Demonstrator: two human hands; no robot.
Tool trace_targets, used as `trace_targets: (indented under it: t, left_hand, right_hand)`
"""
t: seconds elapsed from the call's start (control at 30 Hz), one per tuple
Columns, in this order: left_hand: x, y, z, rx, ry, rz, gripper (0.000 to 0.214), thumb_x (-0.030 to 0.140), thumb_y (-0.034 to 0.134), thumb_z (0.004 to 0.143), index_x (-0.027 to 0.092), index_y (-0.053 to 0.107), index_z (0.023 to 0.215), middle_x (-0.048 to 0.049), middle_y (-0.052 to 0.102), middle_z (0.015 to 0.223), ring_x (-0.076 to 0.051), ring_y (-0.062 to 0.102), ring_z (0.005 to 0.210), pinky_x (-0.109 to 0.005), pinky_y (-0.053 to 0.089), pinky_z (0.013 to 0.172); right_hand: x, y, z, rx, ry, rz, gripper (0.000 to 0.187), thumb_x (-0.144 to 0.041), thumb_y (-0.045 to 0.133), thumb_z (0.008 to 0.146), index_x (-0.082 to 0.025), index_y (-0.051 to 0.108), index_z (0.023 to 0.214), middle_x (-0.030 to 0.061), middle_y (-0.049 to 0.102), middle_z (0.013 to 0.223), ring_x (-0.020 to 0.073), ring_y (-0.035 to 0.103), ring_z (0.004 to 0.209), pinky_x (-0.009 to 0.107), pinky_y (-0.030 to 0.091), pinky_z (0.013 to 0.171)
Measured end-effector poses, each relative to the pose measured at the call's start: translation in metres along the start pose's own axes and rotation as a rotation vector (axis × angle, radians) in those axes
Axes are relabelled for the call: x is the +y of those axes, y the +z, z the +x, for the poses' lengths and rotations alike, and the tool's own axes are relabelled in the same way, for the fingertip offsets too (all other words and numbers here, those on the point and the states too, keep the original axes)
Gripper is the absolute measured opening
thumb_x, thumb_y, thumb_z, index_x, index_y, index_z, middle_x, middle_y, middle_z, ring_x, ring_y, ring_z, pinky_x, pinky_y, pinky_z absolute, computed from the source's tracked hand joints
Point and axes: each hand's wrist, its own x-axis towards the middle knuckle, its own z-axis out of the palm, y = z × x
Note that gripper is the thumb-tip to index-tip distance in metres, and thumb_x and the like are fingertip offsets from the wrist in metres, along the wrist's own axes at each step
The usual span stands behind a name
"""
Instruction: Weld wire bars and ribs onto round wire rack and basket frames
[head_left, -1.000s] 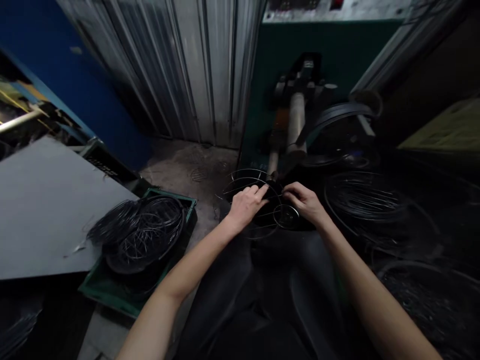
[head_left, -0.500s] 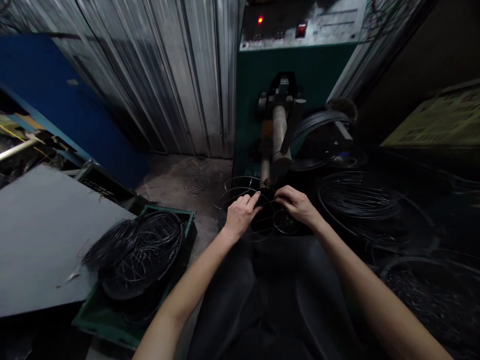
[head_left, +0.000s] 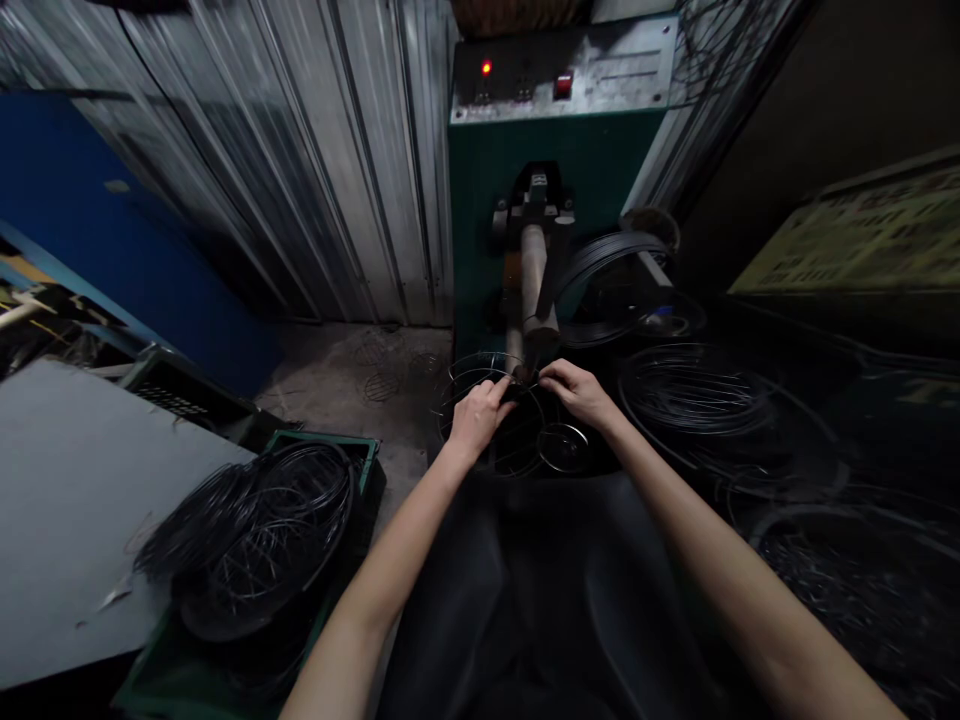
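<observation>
My left hand (head_left: pixel 476 420) is closed in a pinch on a thin wire frame (head_left: pixel 480 354) of round hoops, just below the lower electrode (head_left: pixel 514 350) of a welding machine. My right hand (head_left: pixel 577 390), thumb and forefinger pressed together, sits right of the electrode tips. It pinches a thin piece of wire whose far end meets the frame near the tips. A small wire ring (head_left: pixel 562 425) shows beneath my right hand; whether it is joined to the frame I cannot tell. Above the hands, the thick upper electrode arm (head_left: pixel 534 270) slants down.
The green machine cabinet (head_left: pixel 480 200) carries a panel with a lit red lamp (head_left: pixel 487 68). Wire coils (head_left: pixel 615 255) hang at its right. Bundled black wire (head_left: pixel 300 500) fills a green crate (head_left: pixel 364 455) at left. More wire hoops (head_left: pixel 690 390) lie at right. Wire grids (head_left: pixel 382 386) rest on the floor.
The view has swung, so the machine appears lower and further left. My right hand has moved slightly forward, level with the electrode tips. Both hands keep their pinch.
</observation>
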Motion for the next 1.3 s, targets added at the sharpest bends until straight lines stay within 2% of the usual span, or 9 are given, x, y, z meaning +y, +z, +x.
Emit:
trace_targets:
  t: [0.43,0.83,1.3]
  left_hand:
    - [-0.007,0.002,0.006,-0.021,-0.033,-0.069,0.047,0.039,0.049,0.091,0.022,0.045,0.135,-0.0037,0.062,0.104,-0.014,0.06,0.096,-0.02,0.046,0.077]
    - [-0.005,0.004,0.003,-0.042,-0.016,-0.08,0.047,0.038,0.049,0.091,0.024,0.044,0.136,-0.004,0.061,0.103,-0.015,0.059,0.096,-0.02,0.045,0.075]
    - [-0.001,-0.002,0.005,-0.072,-0.012,-0.093,0.047,0.036,0.049,0.091,0.022,0.043,0.135,-0.0042,0.061,0.107,-0.015,0.059,0.099,-0.021,0.046,0.077]
  right_hand:
    - [0.007,0.0,0.014,-0.076,0.028,0.009,0.023,-0.043,0.053,0.082,-0.021,0.061,0.079,0.0031,0.06,0.078,0.017,0.055,0.074,0.031,0.044,0.072]
    - [0.006,0.001,0.01,-0.075,0.048,0.027,0.017,-0.037,0.054,0.081,-0.022,0.061,0.081,0.004,0.061,0.08,0.0187,0.057,0.076,0.033,0.045,0.073]
    - [0.009,0.001,0.008,-0.061,0.095,0.048,0.02,-0.041,0.056,0.079,-0.022,0.061,0.079,0.0042,0.062,0.082,0.0194,0.057,0.079,0.034,0.046,0.076]
